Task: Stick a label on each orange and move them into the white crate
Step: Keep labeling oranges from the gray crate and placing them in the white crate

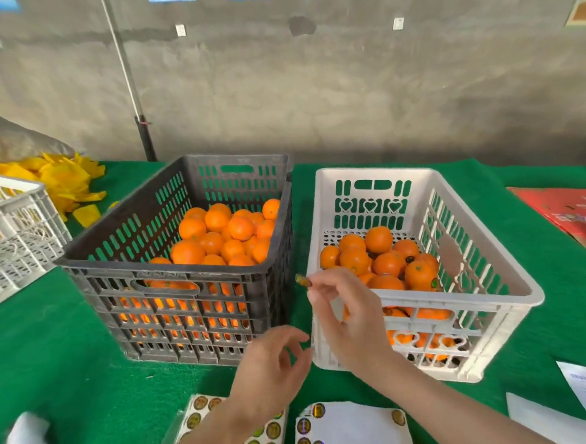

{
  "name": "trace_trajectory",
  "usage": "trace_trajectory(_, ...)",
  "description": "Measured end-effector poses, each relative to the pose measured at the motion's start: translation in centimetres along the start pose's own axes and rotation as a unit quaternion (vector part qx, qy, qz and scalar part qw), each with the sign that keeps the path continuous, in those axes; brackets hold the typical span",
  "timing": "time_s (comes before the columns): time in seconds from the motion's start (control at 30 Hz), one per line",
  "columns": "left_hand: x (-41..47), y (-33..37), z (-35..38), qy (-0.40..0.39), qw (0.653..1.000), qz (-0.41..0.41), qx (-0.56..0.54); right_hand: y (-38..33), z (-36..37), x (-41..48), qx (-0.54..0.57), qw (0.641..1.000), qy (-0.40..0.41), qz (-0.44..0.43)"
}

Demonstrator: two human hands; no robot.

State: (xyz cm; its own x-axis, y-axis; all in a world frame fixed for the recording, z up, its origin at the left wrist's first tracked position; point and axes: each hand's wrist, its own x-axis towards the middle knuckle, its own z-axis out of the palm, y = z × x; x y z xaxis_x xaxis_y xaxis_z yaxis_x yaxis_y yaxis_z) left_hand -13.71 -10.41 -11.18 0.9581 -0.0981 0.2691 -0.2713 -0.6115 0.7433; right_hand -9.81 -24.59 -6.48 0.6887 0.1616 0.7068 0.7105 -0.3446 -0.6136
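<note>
Pinching a label (304,281) in my right hand (347,321), left hand (273,367) loose and empty, before a black crate (123,266) of oranges (217,236) and a white crate (461,297) of labelled oranges (390,262).

The label sheets (348,427) run off the bottom edge, and the pinched label (304,281) is blurred

Bare green cloth (53,356) front-left of black crate (99,268); white crate (461,301) alongside.

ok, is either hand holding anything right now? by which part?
Right hand pinches a label by its right end, between the tips of its fingers. Left hand holds nothing.
</note>
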Motion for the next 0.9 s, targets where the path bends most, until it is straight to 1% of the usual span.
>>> trace_trajectory(0.07,1.1,1.3,-4.3,0.086,0.994,0.068,-0.021,-0.4,1.8,3.6,0.011,1.0,0.008,-0.025)
trace_trajectory(0.13,2.8,1.5,-8.3,0.152,0.985,0.082,-0.024,-0.4,4.1,6.9,0.001,1.0,-0.014,-0.02)
trace_trajectory(0.2,5.5,0.5,-11.7,0.196,0.979,0.056,0.01,0.0,6.8,9.8,-0.03,0.997,-0.064,0.006)
trace_trajectory(0.23,7.2,-0.1,-13.1,0.203,0.978,0.031,0.038,0.3,8.1,11.1,-0.052,0.994,-0.093,0.016)
trace_trajectory(0.27,9.0,-1.0,-14.5,0.19,0.979,-0.002,0.068,0.6,9.3,12.1,-0.072,0.99,-0.122,0.024)
trace_trajectory(0.33,12.8,-2.9,-16.5,0.112,0.981,-0.073,0.143,1.5,11.1,13.5,-0.094,0.98,-0.171,0.044)
trace_trajectory(0.37,14.6,-3.9,-17.1,0.053,0.975,-0.091,0.197,2.0,11.6,13.8,-0.097,0.975,-0.19,0.055)
trace_trajectory(0.4,16.2,-5.0,-17.4,-0.013,0.961,-0.095,0.259,2.4,11.9,14.0,-0.095,0.972,-0.205,0.07)
trace_trajectory(0.47,18.9,-6.8,-17.1,-0.147,0.915,-0.091,0.364,3.4,12.0,13.9,-0.078,0.968,-0.212,0.108)
trace_trajectory(0.53,21.0,-8.5,-15.9,-0.27,0.861,-0.095,0.42,4.1,12.0,13.7,-0.065,0.97,-0.195,0.126)
trace_trajectory(0.6,22.6,-10.3,-14.4,-0.356,0.807,-0.096,0.46,4.4,12.1,13.6,-0.061,0.971,-0.192,0.126)
trace_trajectory(0.67,23.5,-12.0,-12.9,-0.406,0.76,-0.096,0.498,4.7,12.3,13.5,-0.068,0.97,-0.194,0.131)
trace_trajectory(0.7,23.8,-12.8,-12.3,-0.418,0.744,-0.102,0.511,4.8,12.4,13.5,-0.073,0.969,-0.192,0.137)
trace_trajectory(0.73,24.0,-13.5,-11.8,-0.422,0.736,-0.111,0.518,4.8,12.4,13.5,-0.077,0.968,-0.189,0.144)
trace_trajectory(0.8,24.1,-14.3,-11.3,-0.419,0.735,-0.119,0.52,4.9,12.4,13.4,-0.082,0.968,-0.186,0.149)
trace_trajectory(0.87,24.3,-14.2,-11.3,-0.407,0.746,-0.119,0.514,4.9,12.3,13.4,-0.086,0.968,-0.184,0.147)
trace_trajectory(0.9,24.3,-13.7,-11.5,-0.394,0.757,-0.116,0.508,4.8,12.3,13.4,-0.086,0.968,-0.183,0.148)
